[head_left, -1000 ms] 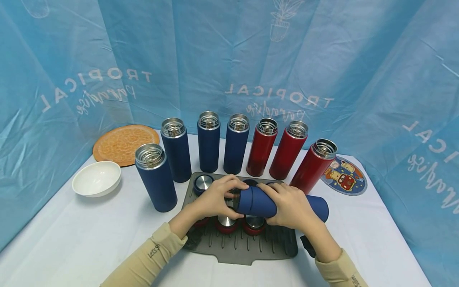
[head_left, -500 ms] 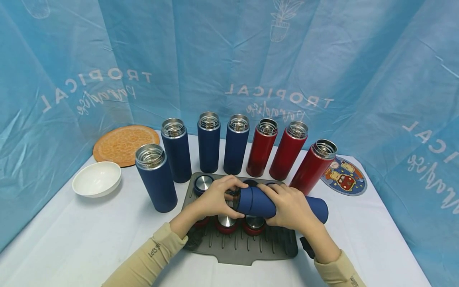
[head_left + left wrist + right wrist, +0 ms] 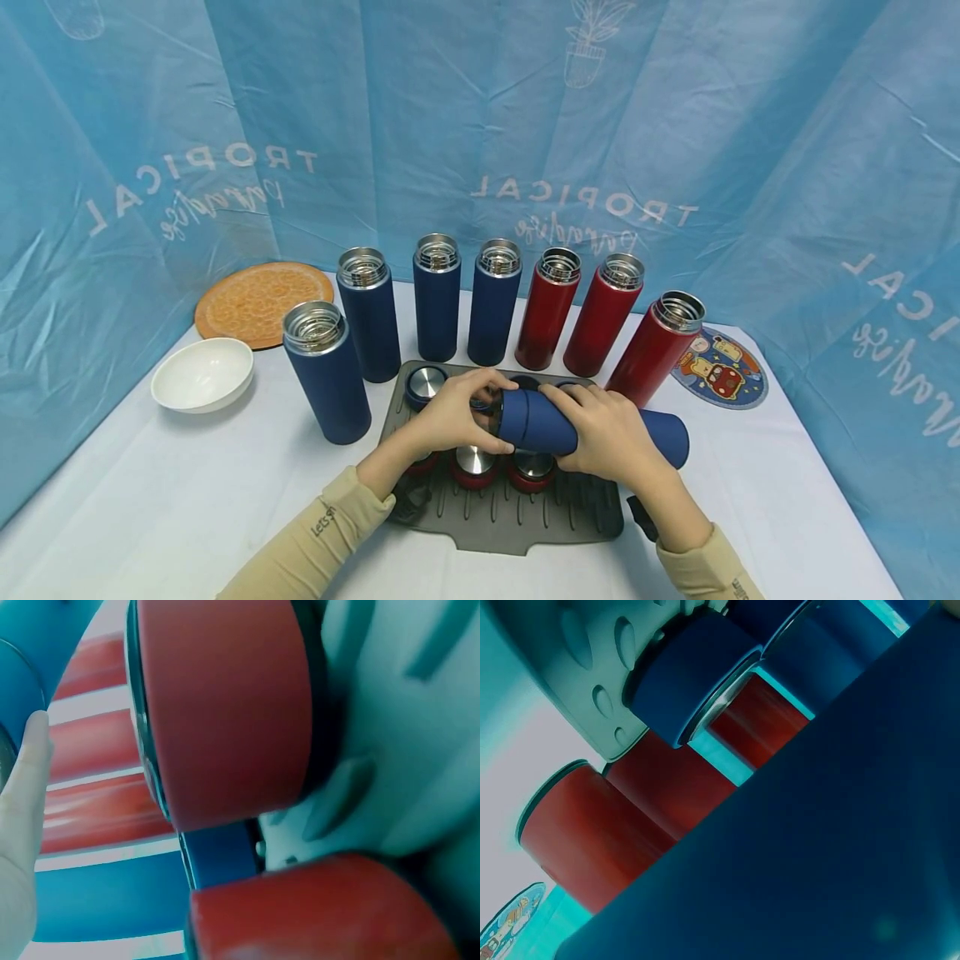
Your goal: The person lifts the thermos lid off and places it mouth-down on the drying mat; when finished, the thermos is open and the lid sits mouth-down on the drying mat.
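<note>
A blue thermos bottle (image 3: 550, 425) lies nearly level above the dark drying mat (image 3: 495, 521), its lid end pointing left. A seam between lid and body shows on it. My right hand (image 3: 607, 429) grips the body from above. My left hand (image 3: 457, 412) holds the lid end between thumb and fingers; in the left wrist view a finger (image 3: 34, 750) touches the blue surface close to the seam. Beneath the hands, red lids (image 3: 472, 467) and blue lids (image 3: 426, 383) stand on the mat, some partly hidden. In the right wrist view the blue bottle's body (image 3: 817, 832) fills the lower right.
Several blue bottles (image 3: 326, 383) without lids stand upright at the left and back. Three red ones (image 3: 547, 321) stand uncapped at the back right. At the left are a white bowl (image 3: 202, 375) and an orange round mat (image 3: 262, 304). A cartoon mat (image 3: 723, 375) lies far right.
My left hand's fingers have shifted very slightly at the lid end. The bottle and my right hand stay almost in the same place.
</note>
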A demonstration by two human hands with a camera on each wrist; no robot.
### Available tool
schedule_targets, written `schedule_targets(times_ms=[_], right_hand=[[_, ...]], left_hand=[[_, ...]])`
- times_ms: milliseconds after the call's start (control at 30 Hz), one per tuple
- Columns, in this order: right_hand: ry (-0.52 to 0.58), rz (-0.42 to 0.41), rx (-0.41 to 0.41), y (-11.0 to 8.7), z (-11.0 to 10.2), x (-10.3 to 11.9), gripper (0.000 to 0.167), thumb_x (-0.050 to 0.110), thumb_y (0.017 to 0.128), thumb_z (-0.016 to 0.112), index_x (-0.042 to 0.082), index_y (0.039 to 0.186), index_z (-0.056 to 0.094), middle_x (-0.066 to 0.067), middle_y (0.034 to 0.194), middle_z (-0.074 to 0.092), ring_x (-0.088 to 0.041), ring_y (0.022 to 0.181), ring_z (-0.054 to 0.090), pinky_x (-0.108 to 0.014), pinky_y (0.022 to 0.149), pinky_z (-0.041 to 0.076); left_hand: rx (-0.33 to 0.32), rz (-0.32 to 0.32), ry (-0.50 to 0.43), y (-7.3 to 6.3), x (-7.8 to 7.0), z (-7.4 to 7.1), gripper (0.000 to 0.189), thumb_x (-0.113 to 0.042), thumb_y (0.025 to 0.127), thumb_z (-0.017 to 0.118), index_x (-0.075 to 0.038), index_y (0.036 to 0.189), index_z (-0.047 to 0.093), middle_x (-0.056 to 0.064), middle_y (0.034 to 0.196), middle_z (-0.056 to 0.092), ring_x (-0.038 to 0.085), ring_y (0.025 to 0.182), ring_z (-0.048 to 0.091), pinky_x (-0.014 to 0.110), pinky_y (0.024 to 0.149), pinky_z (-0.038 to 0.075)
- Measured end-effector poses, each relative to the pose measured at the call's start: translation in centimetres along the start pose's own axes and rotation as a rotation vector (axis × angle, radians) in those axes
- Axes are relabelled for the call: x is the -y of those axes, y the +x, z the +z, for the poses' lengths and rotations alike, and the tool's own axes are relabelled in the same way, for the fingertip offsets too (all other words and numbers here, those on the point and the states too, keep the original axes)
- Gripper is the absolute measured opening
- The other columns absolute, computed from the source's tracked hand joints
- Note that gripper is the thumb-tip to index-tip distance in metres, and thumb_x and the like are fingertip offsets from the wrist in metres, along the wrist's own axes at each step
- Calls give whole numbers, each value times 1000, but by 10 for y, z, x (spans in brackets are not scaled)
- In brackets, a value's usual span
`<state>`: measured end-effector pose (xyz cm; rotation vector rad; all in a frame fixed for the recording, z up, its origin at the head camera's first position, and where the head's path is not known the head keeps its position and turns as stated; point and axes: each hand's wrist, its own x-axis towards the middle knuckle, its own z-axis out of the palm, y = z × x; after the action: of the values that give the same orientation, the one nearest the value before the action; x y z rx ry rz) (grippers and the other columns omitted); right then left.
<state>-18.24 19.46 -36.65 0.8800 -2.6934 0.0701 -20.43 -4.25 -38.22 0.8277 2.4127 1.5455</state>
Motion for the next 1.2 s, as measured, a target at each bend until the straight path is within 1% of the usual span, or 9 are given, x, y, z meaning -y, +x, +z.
schedule_targets(times_ms=[200, 333, 433, 500, 567, 667, 767, 867, 1200], right_hand=[[-18, 2, 2, 0, -1, 0, 96, 46, 45, 87, 21, 131, 50, -8, 110, 63, -30, 96, 61, -48, 81, 50], [-19, 8, 1, -1, -4, 0, 96, 47, 46, 87, 21, 131, 50, -8, 110, 63, -30, 95, 61, -49, 81, 49], [-19, 8, -6, 0, -6, -2, 96, 47, 46, 87, 22, 131, 50, -8, 110, 63, -30, 94, 61, -49, 81, 49], [-21, 8, -11, 0, -7, -3, 95, 46, 46, 87, 22, 130, 50, -8, 110, 63, -29, 93, 62, -49, 80, 50], [-21, 10, -10, -1, -7, -4, 95, 46, 46, 87, 21, 130, 51, -8, 109, 64, -29, 92, 62, -48, 80, 50], [-18, 14, 2, -2, -8, -5, 94, 46, 47, 87, 20, 130, 51, -9, 109, 64, -29, 92, 62, -48, 79, 50], [-8, 18, 6, -2, -7, -6, 94, 45, 47, 87, 20, 130, 51, -9, 110, 63, -29, 93, 62, -49, 80, 50], [3, 19, -3, -2, -7, -6, 94, 45, 47, 87, 21, 130, 51, -9, 110, 63, -29, 93, 61, -49, 80, 50], [11, 17, -1, -3, -8, -6, 94, 43, 47, 88, 22, 130, 50, -8, 111, 63, -30, 95, 61, -50, 82, 49]], left_hand=[[10, -67, -60, 2, 1, 1, 64, -21, 61, 86, -23, 117, 55, 5, 117, 50, 20, 96, 55, 26, 72, 54], [40, -52, -100, 2, 1, 1, 68, -19, 64, 84, -21, 123, 51, 6, 122, 46, 22, 101, 53, 28, 75, 53], [77, 43, -69, 0, 1, 2, 78, -14, 67, 83, -19, 133, 42, 6, 131, 38, 24, 111, 48, 32, 83, 51], [75, 153, 70, -1, 1, 2, 84, -15, 66, 83, -21, 136, 37, 6, 136, 33, 25, 115, 47, 35, 86, 50], [44, 292, 266, -2, 0, 3, 85, -16, 65, 84, -22, 136, 37, 7, 138, 31, 27, 117, 46, 37, 88, 49], [-45, 489, 543, -3, 0, 3, 75, -18, 64, 84, -21, 128, 45, 9, 137, 36, 27, 116, 49, 37, 87, 49], [-86, 613, 635, -2, 1, 2, 62, -14, 65, 83, -17, 118, 53, 10, 130, 43, 26, 117, 48, 34, 90, 48], [-93, 645, 630, -1, 1, 2, 55, -13, 65, 83, -14, 113, 57, 10, 126, 47, 25, 116, 48, 32, 92, 46], [-63, 636, 497, -1, 2, 2, 53, -8, 65, 82, -12, 112, 59, 12, 125, 46, 27, 112, 50, 36, 89, 49]])
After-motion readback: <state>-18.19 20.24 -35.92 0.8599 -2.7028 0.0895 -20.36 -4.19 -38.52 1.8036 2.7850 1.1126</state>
